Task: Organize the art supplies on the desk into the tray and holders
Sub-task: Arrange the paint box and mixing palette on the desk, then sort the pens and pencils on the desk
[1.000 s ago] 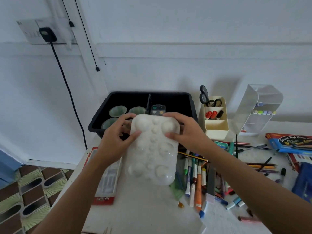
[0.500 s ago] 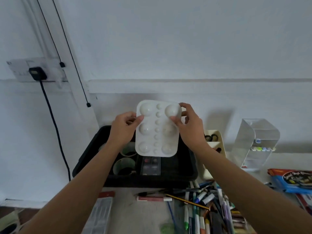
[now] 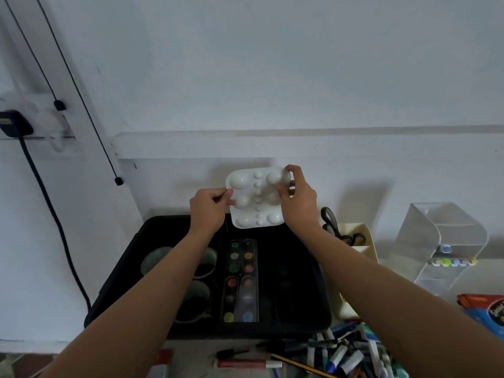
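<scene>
Both hands hold a white plastic paint palette (image 3: pixel 255 199), its domed underside towards me, upright above the far edge of the black tray (image 3: pixel 296 271). My left hand (image 3: pixel 208 207) pinches its left edge. My right hand (image 3: pixel 298 203) grips its right side, fingers curled over the top corner. Inside the tray lie a watercolour paint set (image 3: pixel 241 279) and round cups (image 3: pixel 199 298), partly hidden by my left forearm.
A cream holder (image 3: pixel 360 241) with black scissors (image 3: pixel 331 222) stands right of the tray. Further right is a clear acrylic marker stand (image 3: pixel 447 241). Several pens and markers (image 3: pixel 351 356) are heaped at the front right; a blue box (image 3: pixel 488 312) lies at the right edge.
Both hands have carried the palette up from the desk and away from me, tilting it upright over the tray's far edge. The camera has moved closer to the tray.
</scene>
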`<state>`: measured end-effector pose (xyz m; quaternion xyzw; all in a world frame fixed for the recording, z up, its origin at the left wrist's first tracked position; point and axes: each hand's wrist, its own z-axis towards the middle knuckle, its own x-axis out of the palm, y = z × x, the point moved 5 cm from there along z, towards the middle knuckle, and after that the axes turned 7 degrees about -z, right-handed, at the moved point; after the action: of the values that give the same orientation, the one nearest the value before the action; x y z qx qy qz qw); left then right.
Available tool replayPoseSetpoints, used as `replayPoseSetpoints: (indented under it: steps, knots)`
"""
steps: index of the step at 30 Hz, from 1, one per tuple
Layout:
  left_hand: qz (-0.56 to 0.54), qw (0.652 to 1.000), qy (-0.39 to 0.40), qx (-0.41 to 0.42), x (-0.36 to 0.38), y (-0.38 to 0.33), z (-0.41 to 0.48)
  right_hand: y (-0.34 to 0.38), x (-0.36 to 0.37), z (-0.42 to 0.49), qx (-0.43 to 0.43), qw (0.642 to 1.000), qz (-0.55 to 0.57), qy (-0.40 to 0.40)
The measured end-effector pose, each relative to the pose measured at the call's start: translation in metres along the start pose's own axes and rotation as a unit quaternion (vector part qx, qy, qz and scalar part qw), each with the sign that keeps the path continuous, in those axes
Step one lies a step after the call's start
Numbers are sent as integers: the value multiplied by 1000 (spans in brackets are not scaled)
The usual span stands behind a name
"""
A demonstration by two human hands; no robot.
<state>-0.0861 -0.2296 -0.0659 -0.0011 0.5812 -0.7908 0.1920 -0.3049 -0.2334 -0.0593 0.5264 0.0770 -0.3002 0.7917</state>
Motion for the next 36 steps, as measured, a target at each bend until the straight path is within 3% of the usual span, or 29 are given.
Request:
replayPoseSetpoints:
  steps: [12,15,24,36]
  knots:
    - [71,997,3,11,12,36,14,-45,41,16,43,998,-51,9]
    - [128,991,4,36,15,34,11,-48,43,19,30,997,-77,12]
    - [146,988,52,11,14,58,11,-49,40,8,-31,995,-100,-1]
    - [261,963,54,27,13,63,23,-48,43,10,-2,994,-97,43]
